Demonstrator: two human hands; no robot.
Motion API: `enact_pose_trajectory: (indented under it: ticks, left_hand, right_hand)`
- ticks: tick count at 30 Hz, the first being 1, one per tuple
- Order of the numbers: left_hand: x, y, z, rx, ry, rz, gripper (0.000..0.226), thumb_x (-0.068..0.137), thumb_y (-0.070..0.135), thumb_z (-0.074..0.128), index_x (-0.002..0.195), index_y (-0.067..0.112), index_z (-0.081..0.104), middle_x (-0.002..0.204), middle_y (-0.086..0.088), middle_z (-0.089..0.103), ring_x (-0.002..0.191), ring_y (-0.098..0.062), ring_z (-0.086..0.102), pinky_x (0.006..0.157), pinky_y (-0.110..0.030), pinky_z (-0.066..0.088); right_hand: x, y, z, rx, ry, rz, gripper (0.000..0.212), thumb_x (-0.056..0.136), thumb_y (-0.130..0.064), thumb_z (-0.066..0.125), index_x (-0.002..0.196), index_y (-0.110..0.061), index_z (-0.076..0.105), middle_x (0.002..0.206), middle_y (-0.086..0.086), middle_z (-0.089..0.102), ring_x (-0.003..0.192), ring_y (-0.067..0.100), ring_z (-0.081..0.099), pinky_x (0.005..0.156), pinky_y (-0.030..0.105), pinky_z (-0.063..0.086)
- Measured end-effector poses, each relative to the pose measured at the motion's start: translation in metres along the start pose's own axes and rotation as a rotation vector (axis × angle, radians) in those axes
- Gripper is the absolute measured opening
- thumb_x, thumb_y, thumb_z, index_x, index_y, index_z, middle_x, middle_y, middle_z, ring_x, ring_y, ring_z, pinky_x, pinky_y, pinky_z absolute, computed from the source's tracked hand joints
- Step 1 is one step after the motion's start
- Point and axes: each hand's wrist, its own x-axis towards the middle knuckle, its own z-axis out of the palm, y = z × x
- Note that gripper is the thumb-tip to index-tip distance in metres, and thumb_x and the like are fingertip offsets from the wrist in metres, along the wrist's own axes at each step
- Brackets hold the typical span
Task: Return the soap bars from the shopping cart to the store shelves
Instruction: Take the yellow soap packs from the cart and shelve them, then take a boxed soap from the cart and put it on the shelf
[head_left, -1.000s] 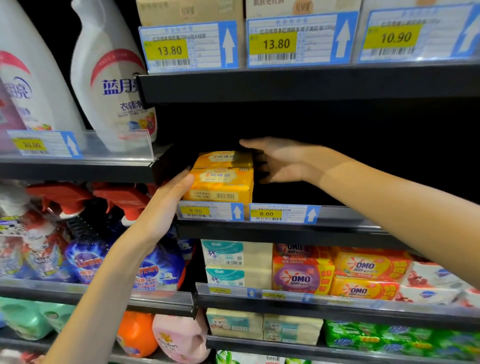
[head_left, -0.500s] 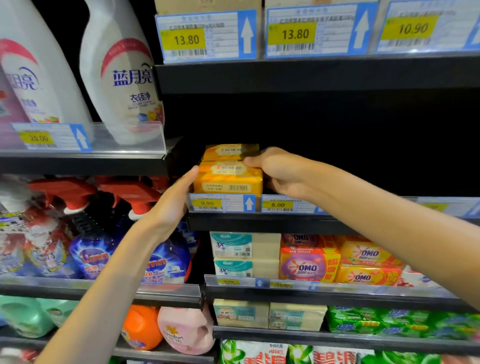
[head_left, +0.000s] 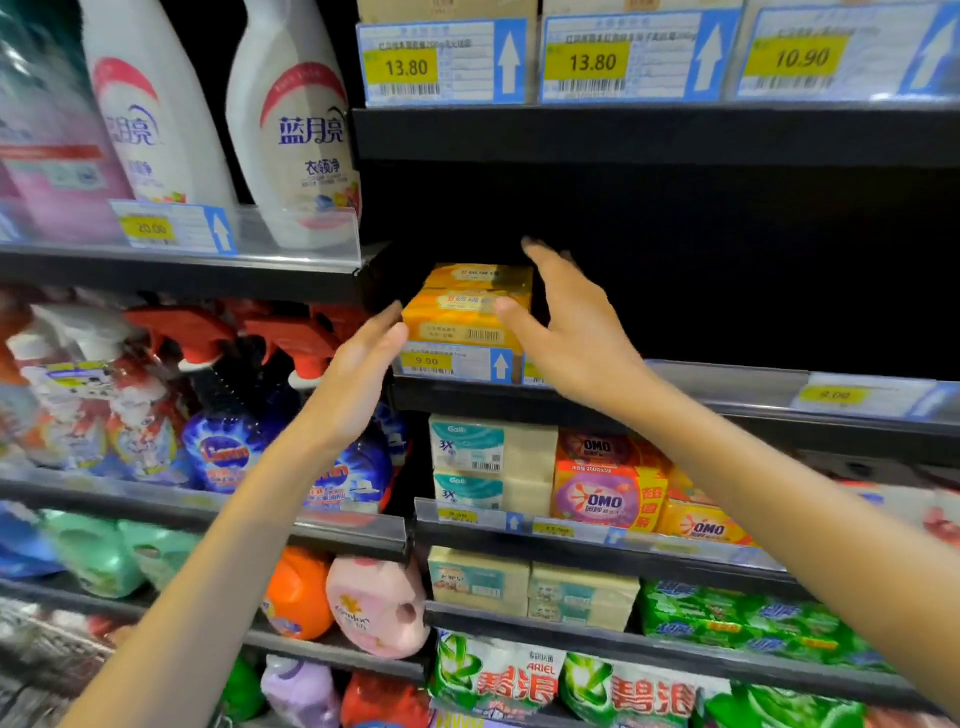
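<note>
Soap bars (head_left: 470, 306), two yellow packs stacked, sit at the left end of the dark middle shelf (head_left: 727, 382). The fingers of the right hand (head_left: 571, 338), curled over the stack half a second ago, are now spread open, with only the thumb at the lower pack's front corner. The left hand (head_left: 358, 374) stays flat, fingertips at the pack's left side. Beneath is a 9.90 tag (head_left: 452, 364). The upper tags (head_left: 426, 62) read 13.80, 13.80, 10.90. Lower down are OMO packs (head_left: 605, 493) and Ariel bags (head_left: 498, 680).
</note>
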Motion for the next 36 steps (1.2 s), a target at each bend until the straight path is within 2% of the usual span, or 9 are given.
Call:
enact_pose_trajectory:
  ticks: [2, 4, 10, 13, 15, 19, 24, 31, 36]
  left_hand:
    - [-0.04, 0.001, 0.004, 0.098, 0.107, 0.101, 0.036, 0.099, 0.023, 0.041, 0.135, 0.024, 0.041, 0.128, 0.018, 0.046, 0.118, 0.005, 0.044, 0.089, 0.001, 0.033]
    - [-0.088, -0.003, 0.008, 0.15, 0.203, 0.101, 0.041, 0.098, 0.024, 0.046, 0.138, 0.022, 0.041, 0.134, 0.013, 0.046, 0.12, 0.003, 0.044, 0.088, -0.002, 0.033]
    - [-0.253, -0.067, 0.031, 0.449, 0.331, -0.14, 0.063, 0.079, 0.059, 0.04, 0.133, 0.027, 0.048, 0.121, 0.01, 0.057, 0.105, -0.005, 0.055, 0.085, -0.007, 0.035]
    - [-0.346, -0.098, 0.05, 0.46, 0.363, -0.303, 0.041, 0.083, 0.059, 0.037, 0.121, 0.045, 0.047, 0.1, 0.025, 0.057, 0.093, 0.006, 0.054, 0.083, -0.016, 0.04]
    - [-0.405, -0.115, 0.062, 0.467, 0.408, -0.461, 0.04, 0.087, 0.054, 0.043, 0.123, 0.037, 0.051, 0.104, 0.022, 0.057, 0.098, 0.002, 0.058, 0.082, -0.015, 0.039]
    - [-0.514, -0.134, 0.083, 0.377, 0.58, -0.723, 0.069, 0.078, 0.075, 0.039, 0.128, 0.028, 0.051, 0.117, 0.011, 0.059, 0.105, -0.013, 0.059, 0.092, -0.032, 0.046]
    - [-0.614, -0.129, 0.11, 0.297, 0.88, -0.935, 0.033, 0.096, 0.029, 0.047, 0.126, 0.019, 0.053, 0.112, 0.008, 0.057, 0.1, -0.01, 0.056, 0.081, -0.015, 0.041]
    - [-0.732, -0.131, 0.104, 0.149, 1.189, -1.124, 0.024, 0.094, 0.037, 0.051, 0.116, 0.027, 0.056, 0.108, 0.005, 0.063, 0.103, -0.012, 0.058, 0.089, -0.022, 0.039]
    - [-0.798, -0.125, 0.056, 0.092, 1.319, -1.202, 0.027, 0.095, 0.017, 0.051, 0.12, 0.011, 0.058, 0.106, 0.0, 0.061, 0.103, -0.017, 0.059, 0.088, -0.021, 0.038]
  right_hand:
    - [-0.034, -0.001, 0.007, 0.05, 0.125, -0.2, 0.058, 0.095, -0.032, 0.051, 0.147, -0.017, 0.029, 0.154, 0.0, 0.028, 0.145, 0.016, 0.013, 0.114, 0.023, 0.011]
    - [-0.075, 0.0, 0.02, 0.101, 0.131, -0.302, 0.056, 0.092, -0.034, 0.049, 0.143, -0.016, 0.037, 0.15, 0.002, 0.036, 0.143, 0.016, 0.022, 0.113, 0.016, 0.011]
    - [-0.208, 0.036, 0.089, 0.127, -0.416, -0.239, 0.06, 0.088, -0.05, 0.04, 0.142, -0.023, 0.041, 0.146, -0.003, 0.044, 0.133, 0.016, 0.042, 0.108, 0.028, 0.031]
    - [-0.268, 0.058, 0.125, 0.078, -0.672, -0.203, 0.057, 0.095, -0.042, 0.048, 0.146, -0.023, 0.031, 0.146, 0.003, 0.043, 0.132, 0.023, 0.041, 0.103, 0.034, 0.034]
    - [-0.307, 0.066, 0.147, 0.057, -0.827, -0.196, 0.06, 0.094, -0.041, 0.048, 0.147, -0.017, 0.029, 0.144, 0.008, 0.044, 0.131, 0.025, 0.042, 0.104, 0.034, 0.033]
    - [-0.379, 0.068, 0.181, 0.049, -1.077, -0.239, 0.063, 0.093, -0.044, 0.047, 0.146, -0.013, 0.03, 0.139, 0.012, 0.048, 0.129, 0.026, 0.045, 0.106, 0.037, 0.035]
    - [-0.431, 0.03, 0.208, 0.049, -1.248, -0.426, 0.056, 0.096, -0.035, 0.049, 0.145, -0.015, 0.032, 0.143, 0.007, 0.045, 0.13, 0.022, 0.044, 0.104, 0.029, 0.031]
    - [-0.479, -0.063, 0.261, 0.069, -1.452, -0.612, 0.055, 0.098, -0.04, 0.043, 0.147, -0.018, 0.028, 0.147, 0.005, 0.04, 0.133, 0.024, 0.039, 0.104, 0.037, 0.035]
    - [-0.523, -0.15, 0.303, 0.089, -1.483, -0.668, 0.049, 0.097, -0.036, 0.047, 0.141, -0.017, 0.037, 0.138, 0.007, 0.051, 0.126, 0.024, 0.049, 0.097, 0.036, 0.04]
